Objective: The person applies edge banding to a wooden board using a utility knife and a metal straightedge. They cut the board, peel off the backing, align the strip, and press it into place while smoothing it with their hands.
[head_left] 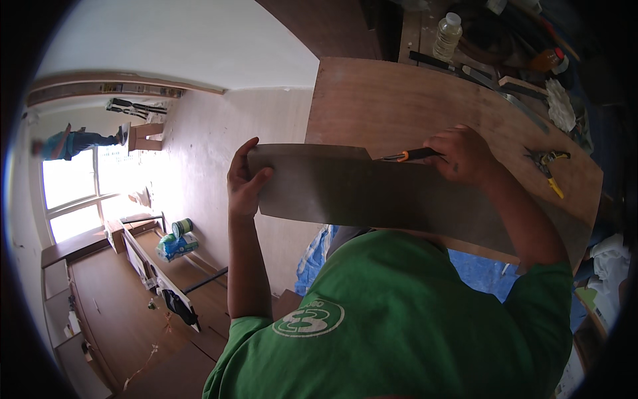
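Observation:
A long, thin grey-brown sheet [319,193] stretches in front of my body, over the near edge of a wooden board. My left hand [248,178] grips its left end, thumb on the face and fingers round the far edge. A slimmer strip [306,151] runs along the far left edge of the sheet and ends at a slanted cut. In my closed right hand [460,156] is a slim hand tool with a black and orange handle [413,155]. Its thin tip points left and meets the sheet's far edge beside the strip's end; the tip's exact shape is too small to tell.
The wooden board [372,100] lies under the sheet, with yellow-handled snips [551,174] at its right. A clear bottle [448,34], an orange bottle [546,60] and several tools crowd the far right. Left are a paint can [181,227] and a person [80,143].

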`<state>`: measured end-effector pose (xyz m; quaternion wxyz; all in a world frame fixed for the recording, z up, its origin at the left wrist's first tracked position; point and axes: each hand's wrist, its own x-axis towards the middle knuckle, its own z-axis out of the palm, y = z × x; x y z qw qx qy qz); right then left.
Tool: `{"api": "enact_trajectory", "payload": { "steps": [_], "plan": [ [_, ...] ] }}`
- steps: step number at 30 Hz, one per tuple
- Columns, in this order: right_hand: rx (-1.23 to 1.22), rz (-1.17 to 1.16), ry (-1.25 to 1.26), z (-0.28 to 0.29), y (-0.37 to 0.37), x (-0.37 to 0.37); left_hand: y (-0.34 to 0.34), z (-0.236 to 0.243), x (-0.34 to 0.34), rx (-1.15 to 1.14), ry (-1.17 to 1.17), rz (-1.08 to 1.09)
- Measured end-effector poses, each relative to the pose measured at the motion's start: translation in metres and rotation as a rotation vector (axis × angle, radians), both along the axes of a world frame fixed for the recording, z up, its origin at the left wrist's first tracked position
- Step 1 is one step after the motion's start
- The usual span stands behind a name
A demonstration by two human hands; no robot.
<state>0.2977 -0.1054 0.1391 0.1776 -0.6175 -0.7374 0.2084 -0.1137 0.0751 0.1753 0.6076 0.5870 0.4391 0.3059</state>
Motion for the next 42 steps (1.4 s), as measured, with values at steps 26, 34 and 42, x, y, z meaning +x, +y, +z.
{"api": "enact_trajectory", "payload": {
  "steps": [26,34,42],
  "plan": [
    [-0.152,-0.001,-0.016,0.002,0.006,-0.005,0.003,-0.049,-0.002,-0.003,0.514,0.118],
    [-0.255,-0.059,-0.039,-0.030,0.028,-0.016,0.017,-0.097,0.009,0.055,0.576,0.129],
    [-0.233,-0.092,-0.029,-0.042,0.034,-0.021,0.031,-0.138,0.008,-0.007,0.452,0.205]
  ]
}}
